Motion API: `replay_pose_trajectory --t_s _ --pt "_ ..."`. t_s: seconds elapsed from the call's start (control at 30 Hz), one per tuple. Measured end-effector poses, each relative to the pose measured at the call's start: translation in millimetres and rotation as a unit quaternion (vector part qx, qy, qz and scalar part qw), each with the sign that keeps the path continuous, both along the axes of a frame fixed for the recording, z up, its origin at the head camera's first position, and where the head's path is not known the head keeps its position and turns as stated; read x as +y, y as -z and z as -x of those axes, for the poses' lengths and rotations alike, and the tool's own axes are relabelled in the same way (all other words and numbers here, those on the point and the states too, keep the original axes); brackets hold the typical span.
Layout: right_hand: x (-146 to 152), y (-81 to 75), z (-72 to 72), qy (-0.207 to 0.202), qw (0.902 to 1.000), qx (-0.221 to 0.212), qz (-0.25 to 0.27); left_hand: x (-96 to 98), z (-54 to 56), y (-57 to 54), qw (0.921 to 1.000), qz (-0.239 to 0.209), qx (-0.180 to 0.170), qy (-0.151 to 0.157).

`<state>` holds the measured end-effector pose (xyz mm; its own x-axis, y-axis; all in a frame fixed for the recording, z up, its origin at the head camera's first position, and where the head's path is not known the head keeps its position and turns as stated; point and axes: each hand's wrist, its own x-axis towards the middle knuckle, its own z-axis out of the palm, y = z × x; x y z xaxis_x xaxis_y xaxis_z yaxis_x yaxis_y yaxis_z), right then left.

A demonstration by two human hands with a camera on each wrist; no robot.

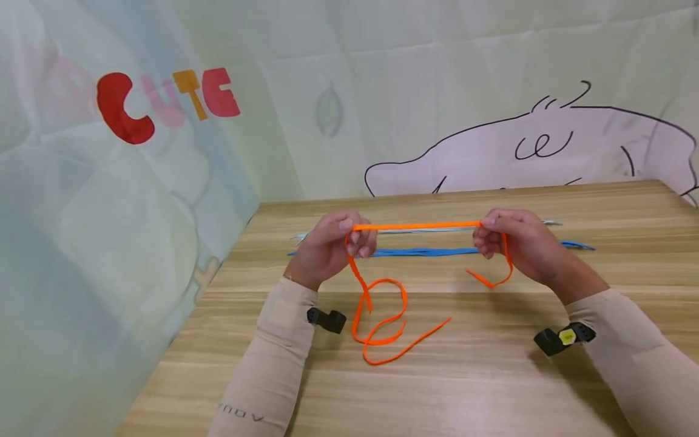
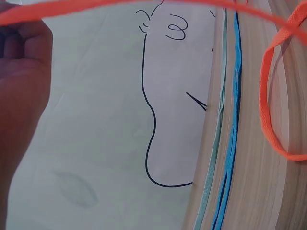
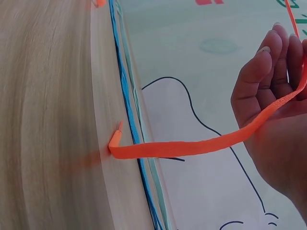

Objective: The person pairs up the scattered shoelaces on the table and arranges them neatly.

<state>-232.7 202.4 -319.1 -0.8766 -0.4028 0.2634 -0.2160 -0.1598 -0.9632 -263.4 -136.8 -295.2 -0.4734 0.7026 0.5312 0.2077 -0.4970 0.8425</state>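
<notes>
An orange shoelace [image 1: 417, 225] runs straight and taut between both hands above the table. My left hand [image 1: 334, 241] pinches it between thumb and fingers, and a length hangs below that hand toward the tabletop. On the other side my right hand [image 1: 516, 240] pinches the lace too, with a short tail curving down from it and its tip showing in the right wrist view. More orange lace [image 1: 404, 303] lies in loose loops on the wood between the forearms. In the left wrist view the left hand [image 2: 21, 81] shows only in part.
Behind the hands, blue laces [image 1: 420, 252] lie straight across the wooden table [image 1: 469, 376]. Farther back is a pale green lace [image 1: 551, 223], parallel to them. A printed cloth backdrop [image 1: 338, 54] rises along the table's far and left edges.
</notes>
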Motion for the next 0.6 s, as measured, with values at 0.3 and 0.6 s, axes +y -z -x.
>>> replay_pose_trajectory --t_s 0.3,0.6 --pt "-1.8 0.7 0.3 -0.005 1.0 0.001 0.005 -8.7 2.8 0.8 0.9989 -0.003 -0.038 -0.026" --pt "-1.9 2.4 0.3 -0.005 1.0 0.008 0.0 -13.0 4.5 4.5 0.9964 -0.018 -0.069 -0.045"
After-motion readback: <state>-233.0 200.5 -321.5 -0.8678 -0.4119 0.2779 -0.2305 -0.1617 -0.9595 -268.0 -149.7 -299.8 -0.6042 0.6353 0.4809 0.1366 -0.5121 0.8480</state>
